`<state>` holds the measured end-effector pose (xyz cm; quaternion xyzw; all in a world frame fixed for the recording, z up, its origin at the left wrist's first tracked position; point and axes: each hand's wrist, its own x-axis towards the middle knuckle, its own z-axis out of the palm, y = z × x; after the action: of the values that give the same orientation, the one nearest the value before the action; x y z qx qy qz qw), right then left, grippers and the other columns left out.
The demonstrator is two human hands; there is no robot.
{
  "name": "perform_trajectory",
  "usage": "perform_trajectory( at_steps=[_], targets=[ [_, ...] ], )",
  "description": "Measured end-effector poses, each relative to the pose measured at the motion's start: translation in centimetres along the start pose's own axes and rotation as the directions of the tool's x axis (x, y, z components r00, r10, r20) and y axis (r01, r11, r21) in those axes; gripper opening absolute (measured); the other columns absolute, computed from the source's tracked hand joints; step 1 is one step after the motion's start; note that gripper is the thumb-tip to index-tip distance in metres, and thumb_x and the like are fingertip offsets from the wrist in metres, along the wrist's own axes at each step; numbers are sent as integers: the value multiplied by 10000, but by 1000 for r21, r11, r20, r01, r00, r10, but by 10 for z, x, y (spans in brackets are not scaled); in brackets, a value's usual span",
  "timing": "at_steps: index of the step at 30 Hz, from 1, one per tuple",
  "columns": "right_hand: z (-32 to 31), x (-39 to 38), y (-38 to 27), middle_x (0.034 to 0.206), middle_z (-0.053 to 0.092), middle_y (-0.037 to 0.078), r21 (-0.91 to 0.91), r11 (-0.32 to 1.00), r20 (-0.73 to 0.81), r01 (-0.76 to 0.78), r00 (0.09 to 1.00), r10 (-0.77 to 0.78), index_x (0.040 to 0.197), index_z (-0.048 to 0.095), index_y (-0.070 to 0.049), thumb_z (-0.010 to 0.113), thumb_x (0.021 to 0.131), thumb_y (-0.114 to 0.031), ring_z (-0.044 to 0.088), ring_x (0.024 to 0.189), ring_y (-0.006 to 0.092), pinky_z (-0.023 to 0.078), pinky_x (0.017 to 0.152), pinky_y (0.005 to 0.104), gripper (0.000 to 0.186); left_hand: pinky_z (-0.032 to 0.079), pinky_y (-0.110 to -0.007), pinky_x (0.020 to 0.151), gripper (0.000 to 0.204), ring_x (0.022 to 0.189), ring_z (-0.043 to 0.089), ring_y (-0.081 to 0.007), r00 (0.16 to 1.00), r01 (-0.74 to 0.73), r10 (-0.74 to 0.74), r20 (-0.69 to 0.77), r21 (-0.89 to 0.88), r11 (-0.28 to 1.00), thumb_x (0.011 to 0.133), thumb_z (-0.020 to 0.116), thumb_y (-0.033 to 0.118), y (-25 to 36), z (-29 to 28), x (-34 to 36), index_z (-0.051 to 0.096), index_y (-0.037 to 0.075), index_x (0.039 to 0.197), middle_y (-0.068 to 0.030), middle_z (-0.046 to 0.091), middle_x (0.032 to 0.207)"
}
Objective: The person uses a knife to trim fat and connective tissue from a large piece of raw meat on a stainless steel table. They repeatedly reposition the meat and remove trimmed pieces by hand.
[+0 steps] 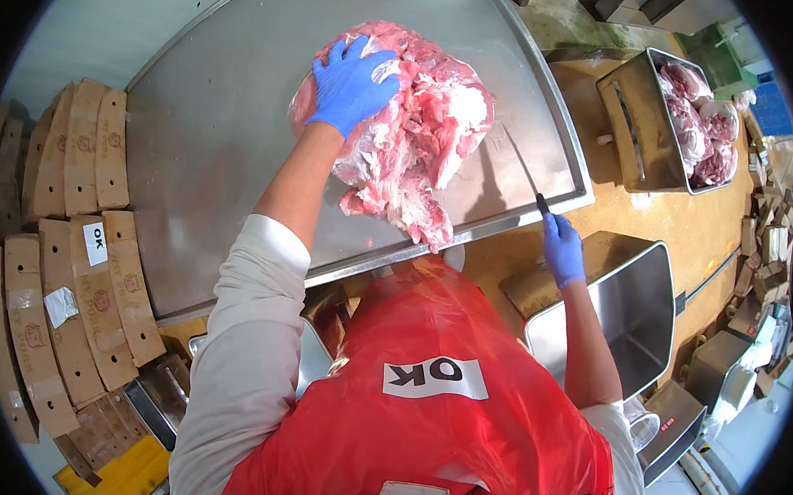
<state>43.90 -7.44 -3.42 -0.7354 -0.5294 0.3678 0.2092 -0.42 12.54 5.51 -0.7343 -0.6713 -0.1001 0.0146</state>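
A large piece of raw meat (420,132), pink with white fat, lies on the steel table (232,140). My left hand (353,86), in a blue glove, rests on top of it with the fingers spread. In my right hand (563,249), also gloved in blue, is the dark handle of a long thin knife (524,164). The blade points away from me over the table's right part, its tip close to the meat's right side. A ragged flap of the meat hangs toward the table's front edge.
To my right stands a steel bin (622,304), its inner walls bare. Farther right, another metal bin (623,125) holds several pieces of meat (700,129). Cardboard boxes (75,302) are stacked at the left. A red apron (459,430) covers my front.
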Motion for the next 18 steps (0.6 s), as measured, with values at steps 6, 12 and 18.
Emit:
perform_trajectory(
  at_steps=[6,12,18],
  targets=[
    [-77,-32,-77,799,597,-24,65,970,26,233,972,-235,1391,709,-90,798,1041,-215,550,740,58,491,681,272,383,302,-687,1247,704,1559,418,-407,997,-19,10,-81,-105,994,946,695,601,-17,12,4,592,330,1587,-111,534,1660],
    [-128,2,-212,1050,791,193,-199,743,190,639,769,-610,1389,752,-138,807,963,-143,787,878,334,600,777,403,429,243,-802,1207,955,1512,438,-475,948,316,-316,-26,-1,949,838,748,696,-20,-3,6,466,289,1655,-221,467,1652],
    [-138,26,-343,974,808,151,-596,462,514,656,754,-409,1268,807,-161,762,972,-228,773,894,373,611,814,476,306,236,-790,1229,932,1592,342,-458,907,413,-395,145,-123,902,834,766,733,-23,-20,2,498,355,1643,-162,394,1725]
  ],
)
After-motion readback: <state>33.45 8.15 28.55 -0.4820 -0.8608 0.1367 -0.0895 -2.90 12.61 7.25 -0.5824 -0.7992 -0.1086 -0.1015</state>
